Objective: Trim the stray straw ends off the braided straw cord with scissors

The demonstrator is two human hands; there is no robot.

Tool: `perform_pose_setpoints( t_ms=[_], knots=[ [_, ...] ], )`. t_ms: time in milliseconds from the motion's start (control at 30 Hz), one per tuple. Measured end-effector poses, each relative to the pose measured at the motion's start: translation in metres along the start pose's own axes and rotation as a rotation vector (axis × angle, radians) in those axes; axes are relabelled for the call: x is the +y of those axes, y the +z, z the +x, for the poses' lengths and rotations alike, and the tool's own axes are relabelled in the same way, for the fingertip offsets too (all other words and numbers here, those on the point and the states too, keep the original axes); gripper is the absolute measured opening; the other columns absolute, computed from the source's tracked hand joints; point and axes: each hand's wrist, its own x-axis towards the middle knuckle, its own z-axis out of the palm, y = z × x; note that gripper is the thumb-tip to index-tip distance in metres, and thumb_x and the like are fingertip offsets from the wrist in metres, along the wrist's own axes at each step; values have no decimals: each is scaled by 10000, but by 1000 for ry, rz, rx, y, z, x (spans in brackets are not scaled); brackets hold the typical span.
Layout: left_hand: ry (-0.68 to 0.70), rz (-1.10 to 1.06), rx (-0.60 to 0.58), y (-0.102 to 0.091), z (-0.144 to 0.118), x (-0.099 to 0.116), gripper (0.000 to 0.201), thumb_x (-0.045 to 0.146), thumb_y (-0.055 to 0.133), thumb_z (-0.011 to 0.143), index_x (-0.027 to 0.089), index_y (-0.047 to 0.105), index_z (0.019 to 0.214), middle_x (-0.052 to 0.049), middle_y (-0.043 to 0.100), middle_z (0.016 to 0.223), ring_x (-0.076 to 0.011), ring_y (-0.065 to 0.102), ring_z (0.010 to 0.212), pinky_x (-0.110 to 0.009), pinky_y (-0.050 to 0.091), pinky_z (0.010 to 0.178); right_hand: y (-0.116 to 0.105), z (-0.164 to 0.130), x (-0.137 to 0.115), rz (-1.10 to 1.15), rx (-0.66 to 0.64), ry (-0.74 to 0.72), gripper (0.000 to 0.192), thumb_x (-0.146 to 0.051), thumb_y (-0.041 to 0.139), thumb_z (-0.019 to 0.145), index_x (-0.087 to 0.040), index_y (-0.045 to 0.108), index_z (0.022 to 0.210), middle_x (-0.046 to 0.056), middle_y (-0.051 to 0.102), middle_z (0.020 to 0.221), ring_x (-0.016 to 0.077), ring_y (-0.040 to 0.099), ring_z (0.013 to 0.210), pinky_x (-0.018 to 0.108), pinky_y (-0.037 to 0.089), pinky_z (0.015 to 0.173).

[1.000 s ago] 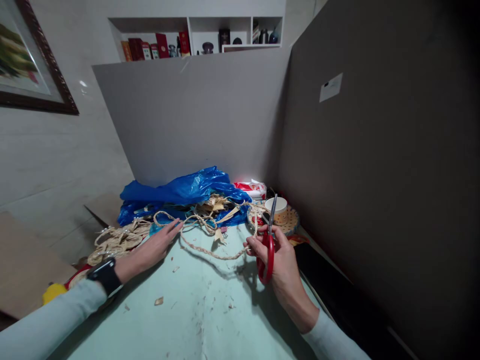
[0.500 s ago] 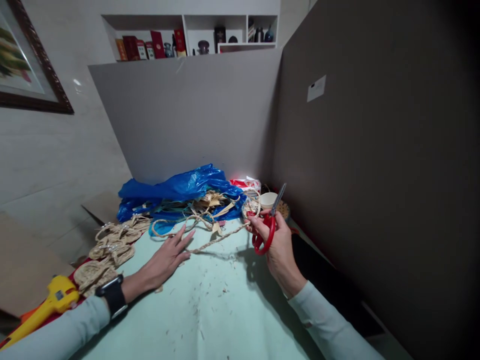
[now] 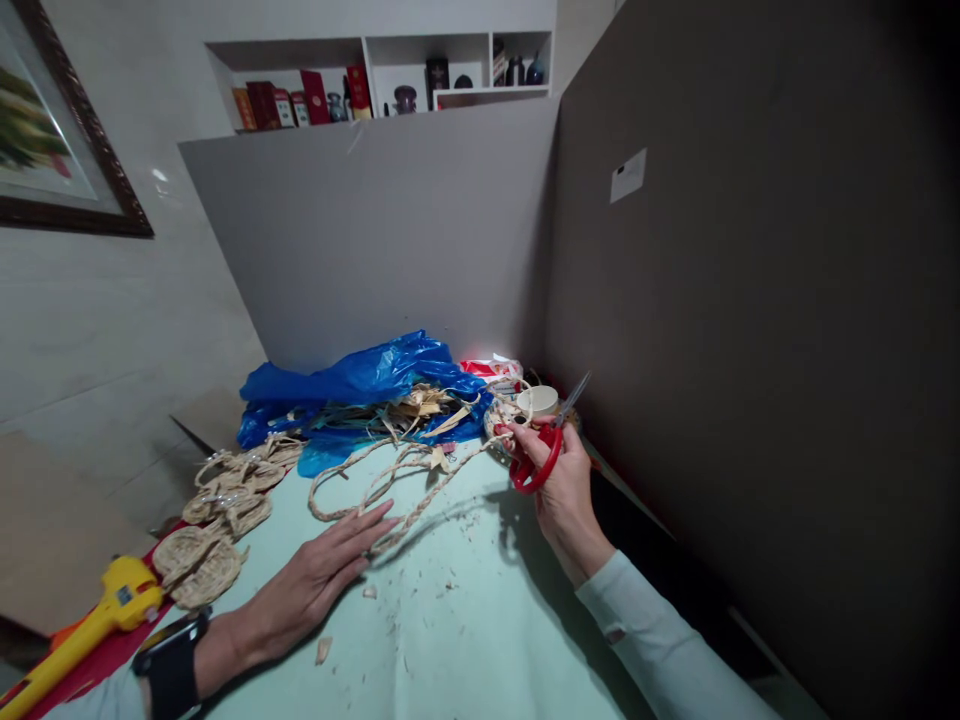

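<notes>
Red-handled scissors (image 3: 541, 462) sit in my right hand (image 3: 564, 500), blades pointing up and away. Thumb and fingertips of that hand also pinch the upper end of a braided straw cord (image 3: 442, 485). From there the cord slants down to the left and loops on the table cover. My left hand (image 3: 330, 560) lies with fingers stretched out beside the cord's lower bend, fingertips touching or very near it. What else the right fingers may hold is hidden.
A blue plastic bag (image 3: 352, 385) with dried straw strips lies at the back. Woven straw pieces (image 3: 199, 560) line the left edge, near a yellow glue gun (image 3: 124, 595). A pale bowl (image 3: 538, 400) stands behind my right hand. Grey panels (image 3: 420, 230) close off the back and right.
My left hand has moved down and left, toward me, and the cord's loops have shifted nearer. The scissors have tilted further right in my right hand.
</notes>
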Motion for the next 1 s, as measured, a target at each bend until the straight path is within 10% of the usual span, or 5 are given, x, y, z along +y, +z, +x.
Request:
perform_pose_setpoints(
  t_ms=[400, 767, 1000],
  knots=[
    [-273, 267, 229, -27, 87, -81, 341, 328, 653, 957, 216, 625, 1278, -101, 649, 1332, -269, 678, 1080, -494, 581, 891, 8, -19, 13, -71, -124, 105, 488, -319, 940, 590, -205, 569, 885, -45, 681, 681, 160, 690, 602, 277, 597, 591],
    [-215, 246, 236, 18, -9, -41, 294, 323, 650, 959, 214, 649, 1233, -92, 673, 1289, -261, 685, 1064, -484, 584, 890, 15, -7, 30, 65, 28, 66, 523, -353, 917, 602, -229, 513, 910, -63, 674, 757, 140, 716, 686, 260, 608, 699],
    [-277, 296, 262, 29, 24, -65, 370, 324, 664, 949, 209, 613, 1297, -105, 641, 1347, -284, 671, 1108, -513, 575, 905, 18, -7, 27, 98, 24, 66, 529, -331, 929, 594, -219, 518, 908, -65, 669, 694, 132, 701, 621, 217, 574, 609]
  ],
)
